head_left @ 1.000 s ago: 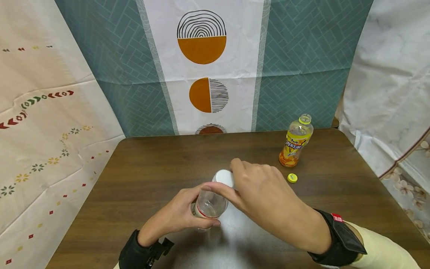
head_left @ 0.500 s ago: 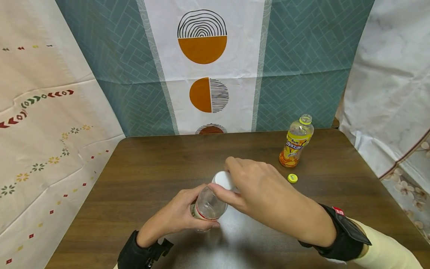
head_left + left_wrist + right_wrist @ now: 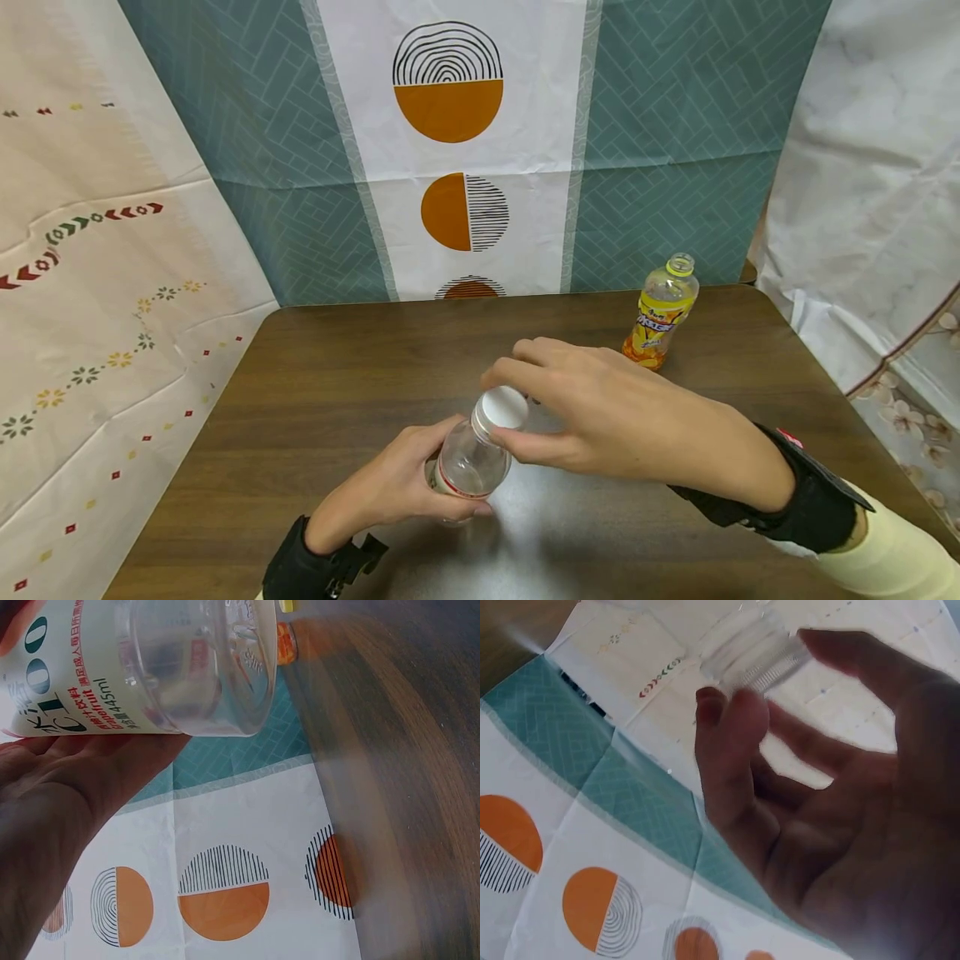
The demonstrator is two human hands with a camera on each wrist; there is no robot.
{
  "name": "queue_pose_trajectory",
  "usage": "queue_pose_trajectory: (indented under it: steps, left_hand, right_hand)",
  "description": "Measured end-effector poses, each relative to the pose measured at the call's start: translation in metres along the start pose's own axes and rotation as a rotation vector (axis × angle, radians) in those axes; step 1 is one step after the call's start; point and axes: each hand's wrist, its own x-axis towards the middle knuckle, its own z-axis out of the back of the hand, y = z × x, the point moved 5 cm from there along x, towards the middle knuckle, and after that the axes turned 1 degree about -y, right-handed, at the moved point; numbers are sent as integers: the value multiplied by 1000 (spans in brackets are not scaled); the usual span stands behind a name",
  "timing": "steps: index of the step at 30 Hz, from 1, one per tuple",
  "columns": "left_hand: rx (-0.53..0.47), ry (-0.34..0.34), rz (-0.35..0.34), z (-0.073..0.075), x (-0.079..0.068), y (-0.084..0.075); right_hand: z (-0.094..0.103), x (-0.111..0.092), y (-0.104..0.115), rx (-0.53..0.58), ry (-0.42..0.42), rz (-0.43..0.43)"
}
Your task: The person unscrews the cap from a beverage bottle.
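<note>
My left hand (image 3: 408, 479) grips a clear plastic bottle (image 3: 468, 467) around its body, over the middle of the table. The bottle tilts, its white screw cap (image 3: 504, 407) up and toward the right. In the left wrist view, the bottle's pale label (image 3: 75, 671) reads C100 and 445ml, and its base faces the table. My right hand (image 3: 600, 408) has the thumb on the near side of the cap and the curled index finger on the far side. The right wrist view, blurred, shows the cap (image 3: 771, 671) between thumb and fingertips.
An uncapped juice bottle (image 3: 662, 312) with a yellow and orange label stands at the table's back right, its lower edge close behind my right hand. The brown wooden table (image 3: 337, 375) ends at a patterned curtain (image 3: 667, 125).
My right hand has turned around the cap, its wrist swinging right and its fingers spreading more. More of the bottle's neck shows, and the hand now hides the small yellow cap. The left hand keeps its grip.
</note>
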Motion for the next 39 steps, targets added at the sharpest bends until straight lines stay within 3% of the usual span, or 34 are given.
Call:
queue_pose_trajectory:
  steps: [7, 18, 25, 33, 39]
  left_hand:
    - [11, 10, -7, -2, 0, 0]
    - [-6, 16, -11, -5, 0, 3]
    - [-10, 11, -11, -4, 0, 3]
    - [13, -17, 10, -1, 1, 5]
    - [31, -29, -7, 2, 3, -4]
  right_hand:
    - [2, -5, -3, 62, 74, 65]
    - [2, -7, -4, 62, 82, 83]
    - [-2, -3, -8, 28, 21, -108]
    - [-6, 0, 1, -106, -185, -241]
    - [-12, 2, 5, -229, -189, -315]
